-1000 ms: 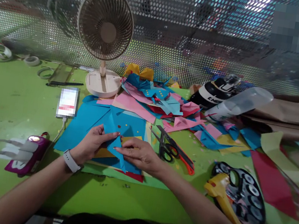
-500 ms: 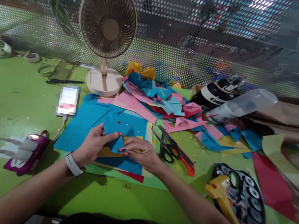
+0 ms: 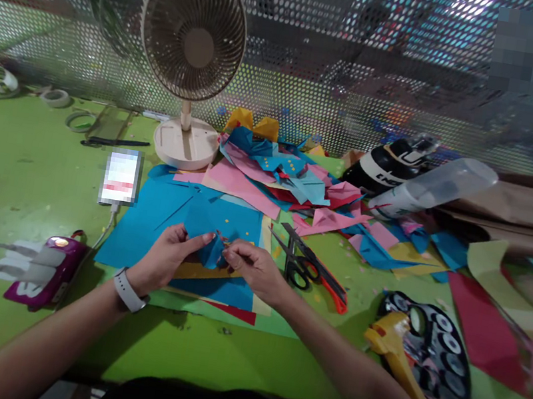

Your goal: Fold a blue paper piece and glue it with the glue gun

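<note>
My left hand (image 3: 163, 259) and my right hand (image 3: 252, 266) meet over the middle of the table (image 3: 21, 181). Both pinch the same small blue paper piece (image 3: 211, 251). My left thumb and fingers are closed on its left edge. My right fingertips are closed on its right edge, just touching it. The piece is held up a little, between my two hands, over the big blue sheet (image 3: 157, 219).

I think I am making a fold here. To do it well, I want to line up the two edges first, then press the crease flat with one fingertip while the other hand keeps the paper from sliding. Thin paper bends and tears fast, so I should press softly and slowly.

Under my hands lies a yellow sheet (image 3: 194, 271), and a red sheet (image 3: 235, 314) peeks out below it. Just to the right of my right hand lie the scissors (image 3: 306, 270), blades pointing away from me. I should keep my wrist off them. Farther right sits a paint tray (image 3: 429, 350) with a yellow tool on it.

On my left wrist is a watch (image 3: 127, 290). Left of that hand is a purple charger (image 3: 51, 266) with white cables, and a phone (image 3: 121, 178) above it. Past my hands is a pile of paper scraps (image 3: 289, 183), and the fan (image 3: 193, 46) stands behind it.
</note>
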`<state>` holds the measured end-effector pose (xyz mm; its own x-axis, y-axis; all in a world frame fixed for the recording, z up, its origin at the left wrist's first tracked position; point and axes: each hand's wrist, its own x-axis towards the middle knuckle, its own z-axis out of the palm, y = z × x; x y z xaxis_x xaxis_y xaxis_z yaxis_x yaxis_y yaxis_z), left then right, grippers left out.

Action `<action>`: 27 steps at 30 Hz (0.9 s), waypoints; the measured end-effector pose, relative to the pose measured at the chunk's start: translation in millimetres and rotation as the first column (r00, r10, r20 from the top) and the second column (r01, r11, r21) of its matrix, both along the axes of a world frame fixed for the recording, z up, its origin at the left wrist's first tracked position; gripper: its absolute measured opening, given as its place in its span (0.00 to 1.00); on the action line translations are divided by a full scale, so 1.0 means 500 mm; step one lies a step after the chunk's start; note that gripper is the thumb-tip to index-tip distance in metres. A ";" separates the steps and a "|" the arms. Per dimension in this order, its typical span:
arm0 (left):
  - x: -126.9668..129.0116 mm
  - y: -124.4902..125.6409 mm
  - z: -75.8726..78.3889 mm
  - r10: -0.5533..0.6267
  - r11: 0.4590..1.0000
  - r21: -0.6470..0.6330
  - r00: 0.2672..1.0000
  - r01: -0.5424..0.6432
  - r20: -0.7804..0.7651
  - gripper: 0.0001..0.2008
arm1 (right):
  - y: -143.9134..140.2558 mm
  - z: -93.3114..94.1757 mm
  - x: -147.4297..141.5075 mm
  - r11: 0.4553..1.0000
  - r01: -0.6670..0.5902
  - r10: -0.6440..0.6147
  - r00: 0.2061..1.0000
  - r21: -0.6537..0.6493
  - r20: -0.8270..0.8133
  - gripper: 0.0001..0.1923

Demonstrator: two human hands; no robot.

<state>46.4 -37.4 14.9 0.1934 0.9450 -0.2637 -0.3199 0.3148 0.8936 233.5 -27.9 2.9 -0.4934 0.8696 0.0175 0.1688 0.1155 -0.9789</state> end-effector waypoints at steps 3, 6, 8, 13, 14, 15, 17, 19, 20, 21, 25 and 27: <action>0.001 0.000 0.000 0.020 0.999 -0.034 1.000 -0.020 -0.004 0.15 | -0.002 -0.001 -0.005 0.988 0.024 -0.035 0.997 -0.152 -0.075 0.22; 0.005 -0.002 0.000 0.033 0.998 -0.046 0.999 -0.033 -0.016 0.15 | -0.005 0.000 -0.008 0.978 0.058 -0.080 0.991 -0.200 -0.103 0.21; 0.008 -0.003 0.001 0.035 0.998 -0.046 0.999 -0.036 -0.013 0.15 | -0.006 0.002 -0.009 0.979 0.075 -0.096 0.990 -0.190 -0.105 0.20; 0.010 -0.004 0.000 0.042 0.997 -0.064 0.999 -0.040 0.030 0.14 | -0.005 -0.001 -0.008 0.974 0.066 -0.096 0.987 -0.219 -0.131 0.19; 0.010 -0.004 0.000 0.039 0.997 -0.069 0.998 -0.036 0.046 0.14 | -0.005 -0.002 -0.008 0.972 0.064 -0.097 0.986 -0.226 -0.135 0.18; 0.010 -0.004 0.000 0.036 0.997 -0.073 0.997 -0.032 0.062 0.13 | -0.004 -0.003 -0.008 0.971 0.065 -0.098 0.986 -0.230 -0.138 0.18; 0.011 -0.004 0.001 0.036 0.996 -0.080 0.996 -0.029 0.086 0.13 | -0.004 -0.005 -0.008 0.970 0.070 -0.105 0.985 -0.234 -0.139 0.18; 0.012 -0.004 0.002 0.045 0.995 -0.088 0.995 -0.037 0.090 0.13 | -0.005 -0.005 -0.008 0.969 0.078 -0.112 0.984 -0.237 -0.135 0.18; 0.013 -0.004 0.002 0.053 0.995 -0.094 0.995 -0.045 0.086 0.13 | -0.005 -0.004 -0.008 0.968 0.080 -0.114 0.985 -0.238 -0.131 0.18; 0.013 -0.004 0.003 0.060 0.994 -0.099 0.995 -0.052 0.082 0.14 | -0.005 -0.003 -0.009 0.967 0.081 -0.114 0.985 -0.241 -0.126 0.18; 0.015 -0.005 0.002 0.071 0.993 -0.102 0.994 -0.063 0.078 0.15 | -0.006 0.000 -0.009 0.963 0.091 -0.124 0.985 -0.253 -0.120 0.19; 0.016 -0.006 0.001 0.082 0.992 -0.099 0.993 -0.073 0.087 0.15 | -0.006 0.001 -0.009 0.961 0.098 -0.134 0.983 -0.258 -0.125 0.18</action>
<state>54.2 -40.2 15.5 0.1480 0.9293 -0.3383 -0.4246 0.3686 0.8270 228.9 -30.8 3.2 -0.3969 0.9061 -0.1463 0.0258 -0.1483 -0.9886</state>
